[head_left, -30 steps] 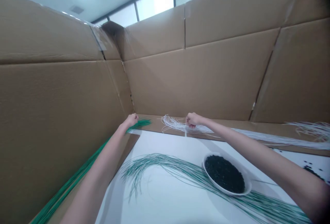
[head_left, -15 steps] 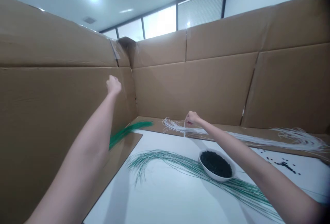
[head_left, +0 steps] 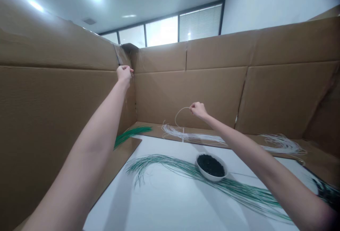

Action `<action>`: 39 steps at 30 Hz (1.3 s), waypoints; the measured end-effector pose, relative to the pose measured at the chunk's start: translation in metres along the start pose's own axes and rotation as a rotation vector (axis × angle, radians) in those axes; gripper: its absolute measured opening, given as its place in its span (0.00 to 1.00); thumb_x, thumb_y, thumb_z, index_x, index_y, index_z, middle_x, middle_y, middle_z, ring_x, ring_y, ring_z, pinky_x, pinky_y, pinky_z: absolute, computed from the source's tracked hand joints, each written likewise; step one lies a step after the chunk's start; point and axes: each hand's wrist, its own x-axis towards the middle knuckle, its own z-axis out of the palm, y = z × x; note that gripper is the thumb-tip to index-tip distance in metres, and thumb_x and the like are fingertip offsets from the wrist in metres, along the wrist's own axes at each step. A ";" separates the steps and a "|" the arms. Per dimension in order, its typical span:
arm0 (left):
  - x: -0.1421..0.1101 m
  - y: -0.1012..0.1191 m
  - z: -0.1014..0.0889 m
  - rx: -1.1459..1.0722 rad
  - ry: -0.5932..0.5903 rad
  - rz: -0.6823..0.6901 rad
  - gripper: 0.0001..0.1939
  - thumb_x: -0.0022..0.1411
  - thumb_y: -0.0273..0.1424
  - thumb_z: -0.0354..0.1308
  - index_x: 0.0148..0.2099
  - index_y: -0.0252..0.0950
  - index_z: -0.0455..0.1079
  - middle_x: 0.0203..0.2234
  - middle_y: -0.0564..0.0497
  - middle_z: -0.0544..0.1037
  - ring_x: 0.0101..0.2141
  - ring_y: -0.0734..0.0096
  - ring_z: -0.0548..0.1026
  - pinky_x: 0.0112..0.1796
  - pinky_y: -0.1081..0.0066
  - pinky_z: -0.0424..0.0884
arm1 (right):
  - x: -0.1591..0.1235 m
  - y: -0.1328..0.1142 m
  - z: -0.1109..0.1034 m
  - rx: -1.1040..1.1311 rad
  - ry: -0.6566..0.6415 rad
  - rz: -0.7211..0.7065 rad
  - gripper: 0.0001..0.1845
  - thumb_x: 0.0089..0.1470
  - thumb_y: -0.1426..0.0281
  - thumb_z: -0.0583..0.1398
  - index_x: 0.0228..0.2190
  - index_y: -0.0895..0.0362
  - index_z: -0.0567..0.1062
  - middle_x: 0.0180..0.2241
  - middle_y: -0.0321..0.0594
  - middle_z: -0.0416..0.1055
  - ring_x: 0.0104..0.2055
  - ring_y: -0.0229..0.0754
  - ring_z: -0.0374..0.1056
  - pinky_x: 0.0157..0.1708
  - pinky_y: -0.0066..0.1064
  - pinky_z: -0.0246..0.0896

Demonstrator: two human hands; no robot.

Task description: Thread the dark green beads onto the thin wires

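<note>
Raised near the corner of the cardboard walls, my left hand (head_left: 124, 75) has its fingers pinched together; anything between them is too small to make out. Farther right, my right hand (head_left: 198, 110) pinches the end of a thin white strand (head_left: 177, 114), which curves down to the left toward a bundle of white strands (head_left: 196, 137) lying along the back. Below it, a white bowl (head_left: 212, 178) full of small black pieces (head_left: 211, 165) rests on or against a bundle of green strands (head_left: 164, 160) on the white board (head_left: 159, 202).
Cardboard walls (head_left: 164, 93) rise at the left and back. Another bright green bundle (head_left: 132, 135) lies on cardboard at the left. The loose white ends (head_left: 284, 144) fan out at the back right. A dark object (head_left: 326, 190) shows at the right edge.
My right hand has risen, and a white strand now arcs from its fingers. My left hand has moved slightly up and right. The view has turned a little to the right.
</note>
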 end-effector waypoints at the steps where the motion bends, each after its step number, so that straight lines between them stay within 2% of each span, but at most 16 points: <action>1: -0.003 0.001 0.003 -0.086 0.050 0.008 0.10 0.64 0.32 0.37 0.45 0.37 0.55 0.27 0.51 0.70 0.25 0.78 0.64 0.29 0.72 0.58 | 0.002 -0.001 -0.006 0.006 0.032 0.002 0.15 0.48 0.75 0.49 0.34 0.62 0.72 0.31 0.47 0.72 0.33 0.40 0.67 0.34 0.28 0.58; 3: -0.014 -0.001 0.011 -0.158 0.114 -0.001 0.06 0.62 0.27 0.42 0.40 0.35 0.58 0.23 0.54 0.69 0.20 0.82 0.60 0.27 0.75 0.58 | 0.003 -0.003 -0.015 0.020 0.073 0.000 0.14 0.47 0.74 0.49 0.32 0.62 0.73 0.29 0.47 0.72 0.32 0.40 0.67 0.34 0.29 0.58; 4: -0.021 -0.004 0.016 -0.178 0.093 -0.024 0.04 0.60 0.24 0.44 0.37 0.33 0.59 0.22 0.54 0.69 0.19 0.84 0.60 0.26 0.76 0.58 | 0.001 -0.005 -0.018 0.030 0.075 -0.008 0.13 0.46 0.74 0.50 0.30 0.62 0.73 0.28 0.46 0.72 0.31 0.40 0.67 0.33 0.29 0.59; 7: -0.047 -0.019 0.025 -0.194 -0.054 -0.145 0.02 0.54 0.20 0.51 0.30 0.30 0.63 0.21 0.51 0.70 0.20 0.83 0.64 0.27 0.76 0.61 | -0.011 -0.011 -0.021 0.109 0.108 -0.054 0.10 0.45 0.73 0.52 0.26 0.61 0.73 0.23 0.43 0.72 0.26 0.38 0.67 0.31 0.28 0.59; 9: -0.064 -0.033 0.029 -0.188 -0.251 -0.290 0.02 0.51 0.21 0.56 0.29 0.30 0.65 0.24 0.48 0.72 0.21 0.81 0.67 0.28 0.75 0.63 | -0.023 -0.018 -0.019 0.187 0.112 -0.102 0.07 0.42 0.72 0.55 0.23 0.61 0.73 0.20 0.41 0.71 0.24 0.37 0.67 0.30 0.28 0.60; 12: -0.087 -0.054 0.033 -0.180 -0.326 -0.388 0.06 0.46 0.22 0.60 0.29 0.30 0.67 0.26 0.47 0.73 0.22 0.78 0.69 0.30 0.73 0.65 | -0.044 -0.035 -0.012 0.306 0.094 -0.159 0.06 0.41 0.72 0.55 0.22 0.60 0.72 0.17 0.37 0.69 0.20 0.35 0.66 0.28 0.27 0.61; 16: -0.123 -0.072 0.053 -0.382 -0.233 -0.454 0.04 0.49 0.22 0.58 0.30 0.29 0.65 0.25 0.47 0.74 0.23 0.77 0.71 0.33 0.69 0.67 | -0.076 -0.064 0.010 0.427 0.037 -0.236 0.07 0.44 0.71 0.54 0.24 0.60 0.71 0.20 0.37 0.71 0.19 0.34 0.66 0.26 0.25 0.61; 19: -0.154 -0.080 0.079 -0.626 -0.138 -0.502 0.03 0.51 0.20 0.56 0.30 0.29 0.65 0.25 0.46 0.74 0.25 0.75 0.72 0.35 0.69 0.68 | -0.102 -0.080 0.036 0.380 -0.007 -0.299 0.07 0.44 0.71 0.54 0.23 0.59 0.71 0.21 0.38 0.72 0.24 0.36 0.68 0.28 0.25 0.60; 21: -0.172 -0.086 0.097 -0.799 -0.038 -0.563 0.03 0.52 0.19 0.54 0.31 0.29 0.64 0.26 0.46 0.73 0.27 0.75 0.72 0.35 0.71 0.69 | -0.119 -0.084 0.052 0.353 -0.058 -0.326 0.06 0.45 0.71 0.54 0.24 0.59 0.72 0.23 0.39 0.72 0.26 0.36 0.68 0.29 0.25 0.60; 22: -0.180 -0.089 0.105 -0.883 0.033 -0.649 0.03 0.52 0.19 0.53 0.30 0.30 0.64 0.24 0.47 0.73 0.26 0.75 0.72 0.34 0.72 0.69 | -0.126 -0.084 0.060 0.343 -0.090 -0.351 0.06 0.45 0.72 0.54 0.25 0.58 0.72 0.23 0.38 0.73 0.26 0.36 0.68 0.29 0.24 0.59; 26: -0.198 -0.103 0.127 -0.955 0.098 -0.771 0.05 0.55 0.18 0.49 0.30 0.30 0.62 0.20 0.49 0.69 0.23 0.77 0.71 0.29 0.76 0.69 | -0.144 -0.079 0.073 0.255 -0.217 -0.395 0.07 0.47 0.72 0.54 0.27 0.56 0.72 0.24 0.37 0.73 0.27 0.36 0.68 0.30 0.24 0.58; 30: -0.202 -0.109 0.132 -1.049 0.080 -0.806 0.06 0.57 0.19 0.47 0.30 0.29 0.63 0.22 0.48 0.71 0.24 0.78 0.71 0.27 0.79 0.68 | -0.143 -0.070 0.072 0.140 -0.326 -0.375 0.06 0.46 0.71 0.56 0.26 0.56 0.74 0.24 0.37 0.73 0.27 0.37 0.68 0.29 0.24 0.58; 35: -0.202 -0.111 0.129 -1.116 0.071 -0.759 0.05 0.57 0.21 0.48 0.29 0.30 0.63 0.21 0.51 0.71 0.22 0.80 0.70 0.25 0.79 0.66 | -0.137 -0.053 0.073 0.012 -0.451 -0.367 0.06 0.45 0.70 0.57 0.25 0.56 0.75 0.24 0.38 0.73 0.27 0.38 0.68 0.28 0.24 0.57; 39: -0.200 -0.112 0.127 -1.146 0.066 -0.710 0.05 0.56 0.20 0.49 0.29 0.30 0.63 0.20 0.52 0.71 0.22 0.81 0.70 0.26 0.80 0.65 | -0.137 -0.042 0.076 -0.124 -0.486 -0.377 0.08 0.44 0.74 0.56 0.26 0.55 0.75 0.27 0.39 0.74 0.32 0.40 0.68 0.29 0.25 0.57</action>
